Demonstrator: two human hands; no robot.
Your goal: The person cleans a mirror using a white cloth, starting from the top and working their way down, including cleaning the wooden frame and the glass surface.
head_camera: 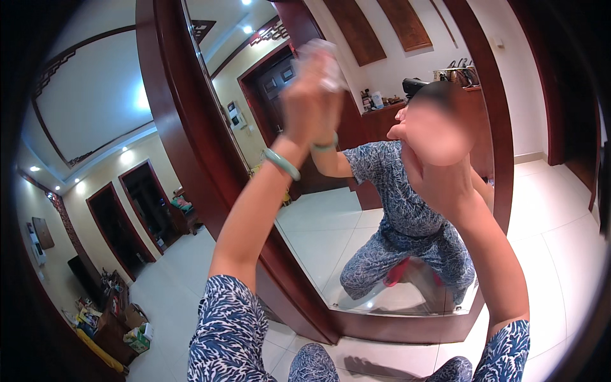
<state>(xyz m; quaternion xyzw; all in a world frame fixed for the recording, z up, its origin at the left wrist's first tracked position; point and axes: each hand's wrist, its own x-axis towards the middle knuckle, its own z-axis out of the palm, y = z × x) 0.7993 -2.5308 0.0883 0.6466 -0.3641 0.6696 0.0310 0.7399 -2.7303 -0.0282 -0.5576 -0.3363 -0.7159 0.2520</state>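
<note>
A large mirror (329, 238) in a dark red wooden frame stands before me and shows my crouching reflection. My left hand (305, 102), with a green bangle (281, 164) on its wrist, is raised against the upper left part of the glass. It is blurred and holds a crumpled white cloth or tissue (331, 67) to the mirror. My right hand (437, 184) is raised in front of the right part of the glass, near the reflected head. Its fingers are largely hidden by a blurred patch, so what it holds or touches cannot be told.
The mirror's wooden frame (184, 143) rises at the left, with its bottom rail (405, 327) low above pale floor tiles (549, 229). At the far left stands a wooden cabinet (112, 329) with boxes beside it. Dark doorways (114, 229) lie beyond.
</note>
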